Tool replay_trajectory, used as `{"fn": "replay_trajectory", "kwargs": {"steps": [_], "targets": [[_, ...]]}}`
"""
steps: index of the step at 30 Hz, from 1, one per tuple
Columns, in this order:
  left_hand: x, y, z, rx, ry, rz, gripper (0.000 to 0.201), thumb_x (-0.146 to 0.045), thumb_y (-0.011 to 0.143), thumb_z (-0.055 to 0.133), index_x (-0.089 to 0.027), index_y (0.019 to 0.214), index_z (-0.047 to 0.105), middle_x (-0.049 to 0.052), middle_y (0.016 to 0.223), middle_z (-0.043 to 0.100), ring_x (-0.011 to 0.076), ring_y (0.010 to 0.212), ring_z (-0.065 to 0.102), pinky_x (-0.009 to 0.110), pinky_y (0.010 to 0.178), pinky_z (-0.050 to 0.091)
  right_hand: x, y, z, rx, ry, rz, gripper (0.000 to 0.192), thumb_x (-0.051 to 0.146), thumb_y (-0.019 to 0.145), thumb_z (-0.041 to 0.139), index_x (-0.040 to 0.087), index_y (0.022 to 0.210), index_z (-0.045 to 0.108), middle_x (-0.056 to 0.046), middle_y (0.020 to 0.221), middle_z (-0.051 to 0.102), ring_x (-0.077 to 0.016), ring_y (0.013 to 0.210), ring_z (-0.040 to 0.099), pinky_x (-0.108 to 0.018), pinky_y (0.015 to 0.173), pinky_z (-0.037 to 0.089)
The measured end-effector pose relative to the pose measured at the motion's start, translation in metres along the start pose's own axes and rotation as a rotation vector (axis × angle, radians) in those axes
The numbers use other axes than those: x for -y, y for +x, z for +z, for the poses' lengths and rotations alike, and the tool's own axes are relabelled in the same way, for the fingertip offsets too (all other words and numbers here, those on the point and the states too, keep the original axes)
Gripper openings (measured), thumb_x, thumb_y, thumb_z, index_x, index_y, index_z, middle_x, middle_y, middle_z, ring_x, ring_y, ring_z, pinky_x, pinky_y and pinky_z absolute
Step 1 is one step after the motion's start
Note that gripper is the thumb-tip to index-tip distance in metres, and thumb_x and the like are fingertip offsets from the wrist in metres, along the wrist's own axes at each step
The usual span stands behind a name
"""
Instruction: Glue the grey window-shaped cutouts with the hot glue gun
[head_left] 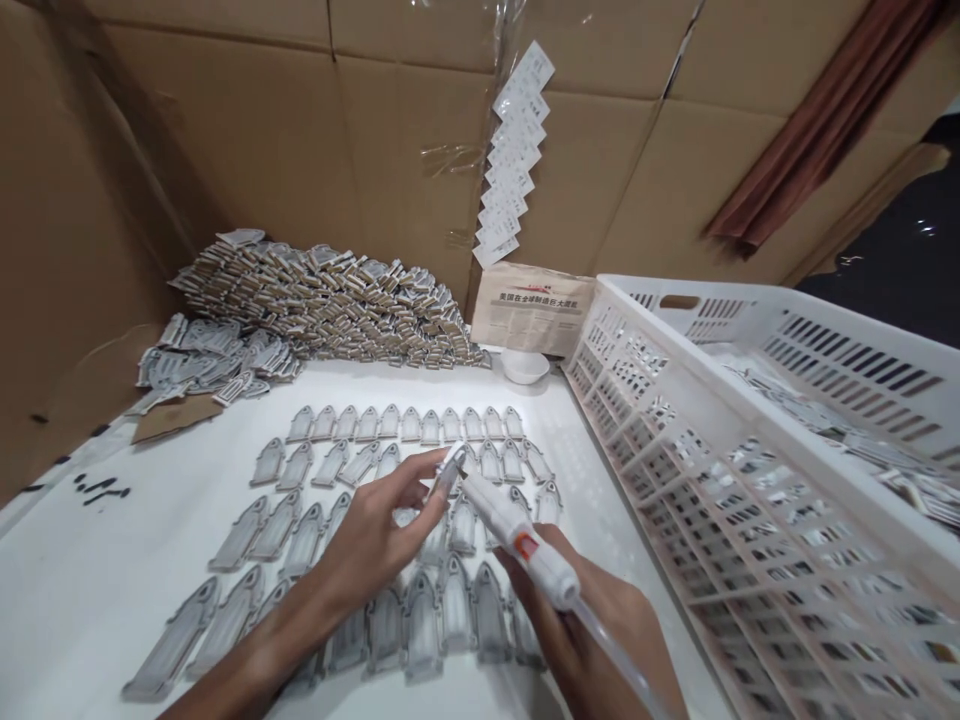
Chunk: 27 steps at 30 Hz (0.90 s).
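My left hand pinches one small grey arch-shaped piece between thumb and fingers, lifted above the white table. In my right hand is a white pen-like applicator with a red label and a clear tube trailing back. Its tip touches the held piece. Beneath both hands lie rows of the same grey arch-shaped pieces, flat on the table.
A big heap of stacked grey pieces fills the back left against cardboard walls. A small white bowl and a newspaper-wrapped packet stand at the back. A large white slatted plastic crate with more pieces borders the right.
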<state>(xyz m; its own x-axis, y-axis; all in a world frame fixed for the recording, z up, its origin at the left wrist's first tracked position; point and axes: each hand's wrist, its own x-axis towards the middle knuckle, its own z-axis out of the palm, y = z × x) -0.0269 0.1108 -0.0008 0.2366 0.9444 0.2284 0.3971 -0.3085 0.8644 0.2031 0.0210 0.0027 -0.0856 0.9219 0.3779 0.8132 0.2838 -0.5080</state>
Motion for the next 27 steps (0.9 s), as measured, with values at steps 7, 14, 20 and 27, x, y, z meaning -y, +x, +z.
{"fn": "replay_trajectory", "kwargs": {"steps": [7, 14, 20, 27], "targets": [[0.005, 0.011, -0.001, 0.029, -0.423, -0.254, 0.042, -0.050, 0.097, 0.073, -0.026, 0.126, 0.056, 0.002, 0.099, 0.082, 0.0227, 0.078, 0.083, 0.037, 0.080, 0.069, 0.001, 0.001, -0.011, 0.034, 0.137, 0.103, 0.052, 0.062, 0.113, 0.042, 0.026, 0.099, 0.078, -0.004, 0.075, 0.077, -0.0232, 0.064, 0.075, -0.027, 0.058, 0.052], [0.000, 0.013, -0.002, 0.065, -0.500, -0.275, 0.046, -0.045, 0.088, 0.083, -0.024, 0.117, 0.055, -0.004, 0.076, 0.077, 0.0175, 0.051, 0.072, 0.026, 0.050, 0.057, 0.001, -0.004, -0.006, 0.169, 0.266, 0.394, 0.061, 0.077, 0.101, 0.055, 0.024, 0.106, 0.085, -0.007, 0.095, 0.083, -0.0307, 0.099, 0.078, -0.031, 0.084, 0.059], [-0.005, 0.012, -0.002, 0.060, -0.523, -0.280, 0.046, -0.043, 0.086, 0.084, -0.023, 0.116, 0.054, -0.001, 0.082, 0.080, 0.0157, 0.049, 0.070, 0.026, 0.048, 0.057, 0.002, 0.003, -0.003, 0.192, 0.286, 0.342, 0.057, 0.071, 0.103, 0.053, 0.024, 0.111, 0.084, -0.008, 0.096, 0.084, -0.0321, 0.100, 0.079, -0.032, 0.082, 0.059], [-0.006, 0.013, -0.004, 0.052, -0.525, -0.283, 0.050, -0.044, 0.085, 0.086, -0.022, 0.117, 0.054, 0.002, 0.088, 0.083, 0.0160, 0.049, 0.071, 0.026, 0.048, 0.057, -0.001, -0.001, -0.001, 0.199, 0.199, 0.277, 0.062, 0.072, 0.106, 0.046, 0.025, 0.118, 0.084, -0.012, 0.103, 0.085, -0.0365, 0.111, 0.080, -0.038, 0.090, 0.061]]}}
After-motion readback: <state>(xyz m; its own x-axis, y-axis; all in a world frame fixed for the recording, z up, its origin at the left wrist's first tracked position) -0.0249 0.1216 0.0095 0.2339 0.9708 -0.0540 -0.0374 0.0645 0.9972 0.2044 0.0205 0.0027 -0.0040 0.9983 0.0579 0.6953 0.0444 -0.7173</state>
